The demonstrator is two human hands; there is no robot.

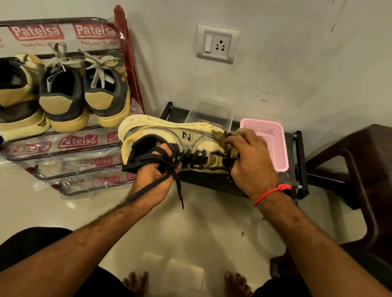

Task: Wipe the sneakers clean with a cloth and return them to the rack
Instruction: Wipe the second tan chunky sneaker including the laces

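Observation:
A cream and grey sneaker (pixel 168 132) with an N logo and black laces lies on its side in the air in front of me. My left hand (pixel 153 180) grips its tongue and laces at the collar. My right hand (pixel 252 159) holds a bunched brown cloth (pixel 223 138) pressed against the toe end. To the left stands the shoe rack (pixel 79 140), wrapped in printed plastic, with three other sneakers (pixel 62 92) heel-out on its upper shelf.
A low black stand (pixel 301 165) behind the sneaker carries a pink mesh basket (pixel 274 140) and a clear plastic box (pixel 211 112). A dark brown stool (pixel 374 174) stands at the right. A wall socket (pixel 217 44) is above. My bare feet are on the tiled floor.

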